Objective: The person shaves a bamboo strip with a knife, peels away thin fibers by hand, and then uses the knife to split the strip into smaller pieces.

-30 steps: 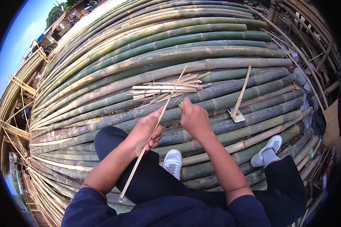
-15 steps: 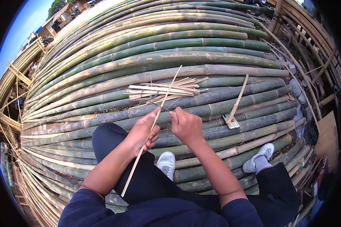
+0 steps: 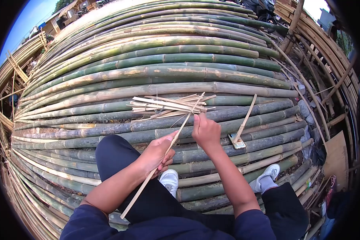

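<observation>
— Where is the strip (image 3: 181,127)?
— It slants up from the lap and ends at the pile of slivers (image 3: 164,105). The left hand (image 3: 158,154) is closed around it, thumb pressed along it, I think to keep it steady.
— And the right hand (image 3: 206,131)?
— A closed fist on the strip, just below the pile; what it grips, I cannot tell.

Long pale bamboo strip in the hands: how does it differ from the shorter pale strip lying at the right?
The long pale bamboo strip is gripped by the left hand, the right hand closed beside it; the shorter pale bamboo strip lies untouched on the green bamboo poles. The long one slants over the lap; the shorter one's near end rests on a small flat object. Both are thin split bamboo.
</observation>
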Motion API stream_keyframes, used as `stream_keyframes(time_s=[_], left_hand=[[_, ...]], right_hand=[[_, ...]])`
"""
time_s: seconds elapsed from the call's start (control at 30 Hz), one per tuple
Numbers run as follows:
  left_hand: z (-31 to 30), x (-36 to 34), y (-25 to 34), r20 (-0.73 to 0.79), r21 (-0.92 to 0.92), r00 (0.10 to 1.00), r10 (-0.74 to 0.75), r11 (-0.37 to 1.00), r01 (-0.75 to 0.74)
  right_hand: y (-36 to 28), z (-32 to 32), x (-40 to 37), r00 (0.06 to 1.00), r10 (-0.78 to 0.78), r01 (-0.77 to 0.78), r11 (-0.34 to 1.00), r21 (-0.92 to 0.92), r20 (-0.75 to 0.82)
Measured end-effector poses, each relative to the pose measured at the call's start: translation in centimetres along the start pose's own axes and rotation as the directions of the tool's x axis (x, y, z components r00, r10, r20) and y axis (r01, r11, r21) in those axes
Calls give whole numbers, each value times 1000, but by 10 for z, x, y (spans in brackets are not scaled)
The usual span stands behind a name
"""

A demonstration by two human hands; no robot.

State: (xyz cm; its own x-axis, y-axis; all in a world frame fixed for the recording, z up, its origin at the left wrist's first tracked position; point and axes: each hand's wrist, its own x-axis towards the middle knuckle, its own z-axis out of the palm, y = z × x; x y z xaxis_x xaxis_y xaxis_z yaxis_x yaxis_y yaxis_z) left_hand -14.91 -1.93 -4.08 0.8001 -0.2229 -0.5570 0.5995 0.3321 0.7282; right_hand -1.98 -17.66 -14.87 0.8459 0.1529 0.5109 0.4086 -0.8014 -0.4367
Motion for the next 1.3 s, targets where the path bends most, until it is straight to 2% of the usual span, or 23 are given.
stream_keyframes(time_s=[0.07, 0.13, 0.2, 0.27, 0.33, 0.47, 0.53, 0.6, 0.63, 0.67, 0.73, 0.77, 0.83, 0.87, 0.93, 0.97, 1.0, 1.07, 1.1, 1.13, 1.2, 1.23, 1.3], left_hand=[[-4, -2, 4, 21, -20, 1000, -12, 1000, 12], [-4, -1, 5, 47, -48, 999, -28, 998, 30], [-1, 0, 6, -49, -71, 994, -100, 993, 96], [-2, 2, 8, -49, -107, 995, -82, 991, 76], [-4, -1, 8, 3, -132, 1000, -3, 991, 3], [0, -2, 4, 41, -102, 999, -26, 994, 30], [3, -2, 3, 52, -99, 998, -32, 994, 37], [2, 2, 0, -53, -79, 993, -107, 992, 103], [0, 6, 1, -71, -67, 989, -132, 990, 127], [1, 7, 1, -69, -59, 988, -135, 990, 131], [4, 10, -1, -49, -62, 989, -138, 989, 135], [3, 11, -3, -49, -65, 989, -142, 988, 138], [0, 16, -6, 140, -20, 990, -35, 999, 38], [3, 20, -9, 141, -16, 989, -36, 999, 39], [15, 29, -10, -10, -7, 999, 37, 999, -38], [19, 27, -4, 34, -41, 999, 26, 999, -25], [17, 30, 0, 36, -34, 999, 31, 999, -30], [9, 35, 10, 190, -75, 981, -49, 995, 64], [15, 35, 18, 151, -118, 982, -118, 984, 136], [17, 36, 23, 147, -112, 982, -117, 985, 134], [20, 40, 29, 141, -7, 985, -96, 995, 98], [23, 41, 32, 149, -28, 981, -126, 991, 131], [21, 51, 19, 123, -3, 976, -180, 983, 182]], right_hand=[[-10, -7, -14, 987, -157, 160, 972, 170, -30], [4, 6, -8, 988, -154, 154, 976, 152, -11], [8, 12, -2, 999, 10, -8, 999, -42, 38], [-14, -9, -8, 999, -40, 40, 999, -7, -1], [-36, -29, -29, 978, -209, 204, 969, 141, 16], [-6, -4, -22, 986, -162, 165, 974, 156, -28], [11, 8, -10, 992, -127, 129, 985, 113, -26], [15, 7, 1, 997, -50, 53, 998, -43, 65], [13, 1, 5, 975, 49, -35, 997, -69, 218], [9, -6, 6, 975, 57, -43, 997, -69, 213], [3, -18, 9, 927, 135, -130, 991, -38, 349], [5, -17, 10, 926, 137, -131, 991, -40, 352], [14, -13, 11, 902, 229, -363, 863, 351, 367], [19, -13, 10, 902, 232, -364, 862, 353, 364], [25, -17, 12, 883, 187, -434, 672, 600, 430], [25, -19, 11, 919, 146, -377, 599, 706, 367], [22, -24, 10, 922, 146, -371, 598, 710, 359], [17, -33, 8, 953, 69, -287, 527, 800, 296], [15, -39, 8, 957, 80, -278, 532, 800, 280], [18, -38, 7, 958, 80, -275, 528, 804, 275], [23, -37, 5, 933, 192, -356, 597, 719, 303], [22, -38, 4, 931, 198, -363, 589, 722, 306], [23, -42, 2, 827, 372, -557, 641, 527, 422]])
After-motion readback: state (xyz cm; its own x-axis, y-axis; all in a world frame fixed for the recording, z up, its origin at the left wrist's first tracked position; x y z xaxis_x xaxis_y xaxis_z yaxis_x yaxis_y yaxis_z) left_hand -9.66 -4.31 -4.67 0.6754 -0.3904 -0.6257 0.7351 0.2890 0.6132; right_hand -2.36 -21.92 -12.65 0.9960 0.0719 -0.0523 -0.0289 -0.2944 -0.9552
